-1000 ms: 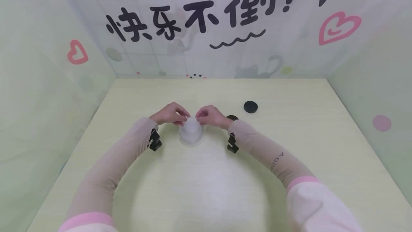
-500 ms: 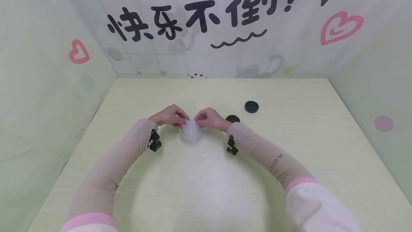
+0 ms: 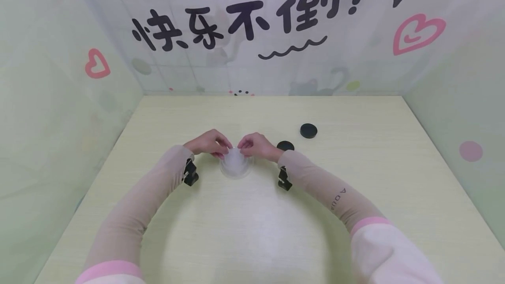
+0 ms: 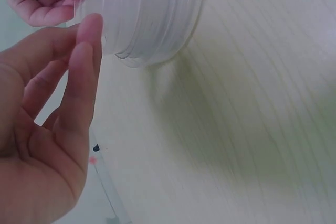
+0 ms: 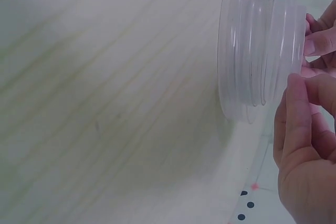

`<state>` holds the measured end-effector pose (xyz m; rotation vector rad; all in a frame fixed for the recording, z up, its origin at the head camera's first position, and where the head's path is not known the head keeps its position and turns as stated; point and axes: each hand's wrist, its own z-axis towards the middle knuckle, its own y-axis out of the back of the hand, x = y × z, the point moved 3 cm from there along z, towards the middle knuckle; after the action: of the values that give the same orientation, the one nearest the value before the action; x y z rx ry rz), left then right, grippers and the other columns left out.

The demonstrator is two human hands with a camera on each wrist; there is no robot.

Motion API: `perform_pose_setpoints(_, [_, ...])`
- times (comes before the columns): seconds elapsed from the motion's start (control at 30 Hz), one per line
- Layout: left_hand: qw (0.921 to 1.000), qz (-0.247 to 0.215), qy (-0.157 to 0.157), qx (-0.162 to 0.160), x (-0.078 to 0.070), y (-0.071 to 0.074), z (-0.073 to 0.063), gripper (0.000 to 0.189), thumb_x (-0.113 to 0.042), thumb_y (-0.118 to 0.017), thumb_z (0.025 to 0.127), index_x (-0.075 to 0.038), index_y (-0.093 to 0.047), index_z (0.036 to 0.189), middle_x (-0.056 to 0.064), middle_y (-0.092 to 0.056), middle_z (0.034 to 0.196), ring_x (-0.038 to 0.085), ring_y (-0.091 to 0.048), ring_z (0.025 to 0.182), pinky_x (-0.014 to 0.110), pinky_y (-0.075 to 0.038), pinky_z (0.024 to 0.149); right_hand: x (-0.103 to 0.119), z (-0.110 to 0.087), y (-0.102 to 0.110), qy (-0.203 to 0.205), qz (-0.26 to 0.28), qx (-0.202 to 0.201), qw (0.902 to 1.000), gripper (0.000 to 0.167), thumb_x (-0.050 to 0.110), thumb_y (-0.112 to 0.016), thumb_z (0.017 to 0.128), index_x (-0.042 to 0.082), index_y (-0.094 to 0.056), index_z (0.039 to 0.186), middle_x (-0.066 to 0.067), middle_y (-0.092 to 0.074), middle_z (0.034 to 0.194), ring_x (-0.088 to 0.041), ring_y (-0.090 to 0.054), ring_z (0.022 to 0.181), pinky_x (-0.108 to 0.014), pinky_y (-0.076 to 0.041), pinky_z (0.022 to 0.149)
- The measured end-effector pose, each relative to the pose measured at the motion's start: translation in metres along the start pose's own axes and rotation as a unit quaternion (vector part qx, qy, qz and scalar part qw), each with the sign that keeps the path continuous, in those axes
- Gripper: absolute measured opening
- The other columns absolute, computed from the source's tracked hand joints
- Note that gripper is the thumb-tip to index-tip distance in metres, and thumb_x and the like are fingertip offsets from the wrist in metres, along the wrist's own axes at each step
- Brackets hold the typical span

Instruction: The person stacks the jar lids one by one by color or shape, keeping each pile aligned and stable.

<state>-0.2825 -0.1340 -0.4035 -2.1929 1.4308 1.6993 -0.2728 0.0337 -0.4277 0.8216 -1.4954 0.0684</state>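
A stack of clear, round plastic pieces (image 3: pixel 235 165) with ridged sides stands on the pale wooden table, between both hands. My left hand (image 3: pixel 211 141) pinches the rim of the uppermost piece from the left. Opposite it, my right hand (image 3: pixel 258 146) pinches the same rim with thumb and fingers. In the left wrist view the stacked plastic (image 4: pixel 147 14) shows several nested rims, with fingertips right at the top edge. The right wrist view shows the wide bottom rim of the plastic stack (image 5: pixel 227 77) close to the table and narrower tiers above.
Two black round discs lie to the right: one black disc (image 3: pixel 308 130) farther back, the other disc (image 3: pixel 285 145) close behind the right wrist. Black wrist cameras (image 3: pixel 190 173) hang under both sleeves. Printed fabric walls (image 3: pixel 252 73) enclose the back and sides of the table (image 3: pixel 252 227).
Both hands have come down slightly with the top clear piece, which now sits lower onto the pieces beneath. In the last half second the hands have barely moved.
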Motion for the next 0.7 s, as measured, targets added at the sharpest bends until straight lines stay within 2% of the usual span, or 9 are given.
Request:
perform_pose_setpoints(0.33, [1.0000, 0.002, -0.002, -0.002, -0.0017, -0.0008, -0.0029, 0.021, -0.002, -0.059, 0.082, 0.005, -0.062, 0.101, 0.012, -0.064, 0.084, 0.014, -0.061, 0.063, 0.028, -0.051, 0.060, 0.0009, -0.0002, -0.0005, 0.004, -0.019, 0.000, 0.9998, 0.015, 0.000, -0.061, 0.079, -0.003, -0.062, 0.093, -0.012, -0.063, 0.088, -0.018, -0.059, 0.081, -0.022, -0.050, 0.067])
perform_pose_setpoints(0.7, [0.9998, 0.021, -0.004, 0.004, -0.0044, 0.0010, -0.0042, 0.020, -0.003, -0.059, 0.082, 0.004, -0.061, 0.101, 0.012, -0.062, 0.088, 0.014, -0.059, 0.066, 0.026, -0.051, 0.062, -0.0010, 0.0009, -0.0008, 0.010, -0.027, -0.003, 0.9996, 0.015, 0.000, -0.061, 0.078, -0.003, -0.063, 0.093, -0.011, -0.063, 0.088, -0.018, -0.059, 0.082, -0.022, -0.050, 0.070])
